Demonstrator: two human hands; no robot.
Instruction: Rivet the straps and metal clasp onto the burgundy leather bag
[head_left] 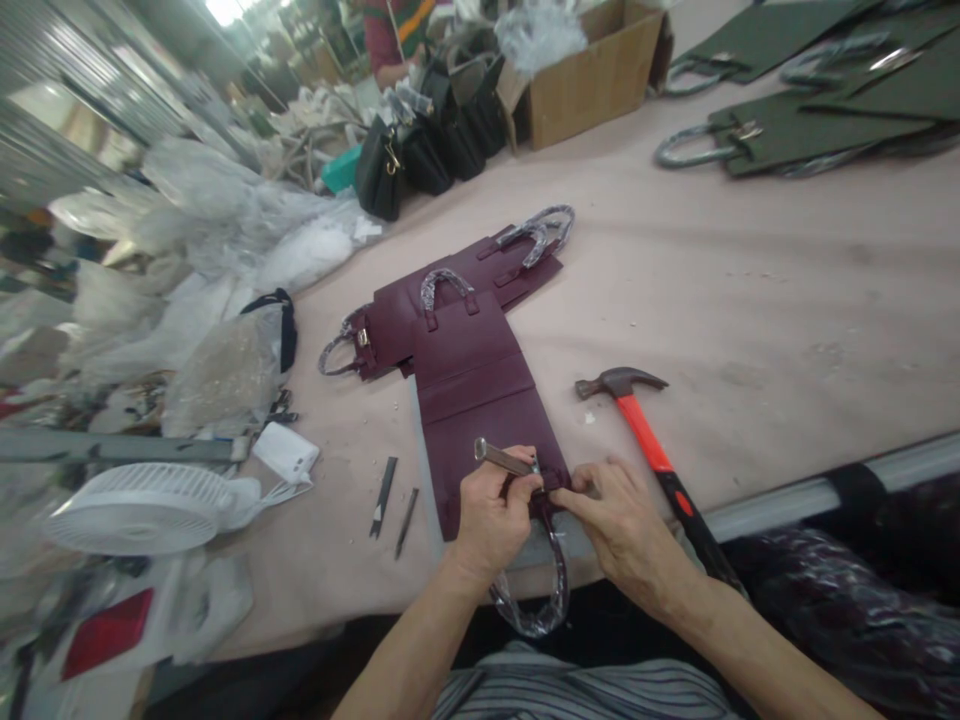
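My left hand (491, 515) is closed around a short metal punch (499, 457), tilted over the near end of a burgundy leather bag panel (480, 395). My right hand (626, 530) has its fingers bent at the panel's near right corner, close to the punch's lower end; what lies right under the fingertips is hidden. A plastic-wrapped handle (559, 585) hangs from this near end, between my wrists. Another wrapped handle (448, 285) is attached at the far end. A grey board (422, 450) shows beneath the panel.
A claw hammer (643, 430) lies right of my right hand. Two slim metal tools (383, 497) lie left, near a white fan (142, 508). More burgundy panels (442, 270) lie beyond. Black bags (381, 170), a cardboard box (592, 75), dark green panels (832, 125) and a person (390, 45) are farther off.
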